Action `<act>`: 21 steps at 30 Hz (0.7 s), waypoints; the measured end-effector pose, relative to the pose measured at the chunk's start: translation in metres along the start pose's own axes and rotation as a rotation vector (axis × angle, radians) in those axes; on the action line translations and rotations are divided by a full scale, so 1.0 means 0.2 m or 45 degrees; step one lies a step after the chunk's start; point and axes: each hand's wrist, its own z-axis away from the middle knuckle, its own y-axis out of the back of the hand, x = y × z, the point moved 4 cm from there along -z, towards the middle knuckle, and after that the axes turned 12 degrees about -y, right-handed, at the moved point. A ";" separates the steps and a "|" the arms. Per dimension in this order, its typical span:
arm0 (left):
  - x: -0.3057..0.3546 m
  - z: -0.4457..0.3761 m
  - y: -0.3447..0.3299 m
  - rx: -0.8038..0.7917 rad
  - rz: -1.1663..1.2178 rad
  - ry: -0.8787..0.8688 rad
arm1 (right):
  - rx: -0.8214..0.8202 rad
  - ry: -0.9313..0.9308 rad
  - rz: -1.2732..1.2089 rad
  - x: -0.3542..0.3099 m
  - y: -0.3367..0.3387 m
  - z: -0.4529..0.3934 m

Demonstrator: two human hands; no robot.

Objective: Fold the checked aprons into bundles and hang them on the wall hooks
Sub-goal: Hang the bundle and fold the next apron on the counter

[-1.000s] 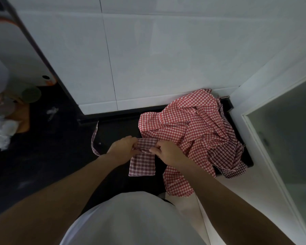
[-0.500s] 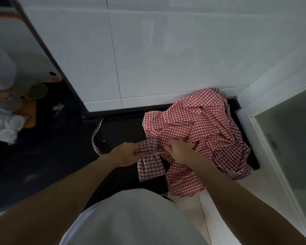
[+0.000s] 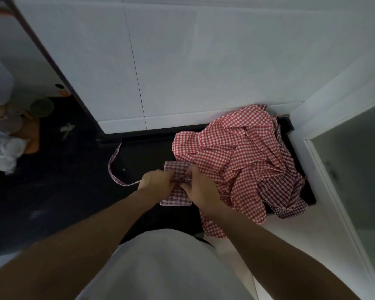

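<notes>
At 6 o'clock of pile (image 3: 236, 161) | left hand (image 3: 155, 184), right hand (image 3: 200, 188) both pinching bundle (image 3: 177, 197) on counter (image 3: 52, 191) | step: tying strap (image 3: 115, 169) round it | next: cinch knot, find hook, none visible

Checked aprons (image 3: 236, 156) of soft, creased woven cloth; wall tiles (image 3: 182, 61) smooth, glossy; countertop (image 3: 52, 191) dark, matt.

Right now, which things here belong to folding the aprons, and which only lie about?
Belong to the job:
left hand
right hand
dark checked bundle that both hands grip
its loose strap
red checked apron pile

Only lying about:
crumpled white plastic
round green lid
</notes>
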 end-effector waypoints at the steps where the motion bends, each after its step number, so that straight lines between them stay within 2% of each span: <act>1: -0.01 0.00 -0.02 -0.036 0.001 0.001 | 0.022 0.069 0.000 -0.01 -0.01 0.01; 3: -0.03 0.02 -0.06 -0.107 0.031 0.009 | 0.003 0.154 0.074 -0.03 -0.01 0.02; 7: -0.05 -0.01 -0.07 -0.243 0.139 -0.019 | 0.016 0.116 0.144 -0.02 0.00 0.00; 11: -0.05 -0.02 -0.10 -0.258 0.187 -0.006 | 0.070 0.044 0.189 0.04 -0.03 0.02; 15: -0.06 0.00 -0.13 -0.216 0.257 0.000 | 0.124 0.082 0.011 0.04 -0.04 0.05; 21: -0.06 -0.02 -0.12 -0.275 0.233 0.020 | 0.011 0.186 0.074 0.04 -0.01 0.01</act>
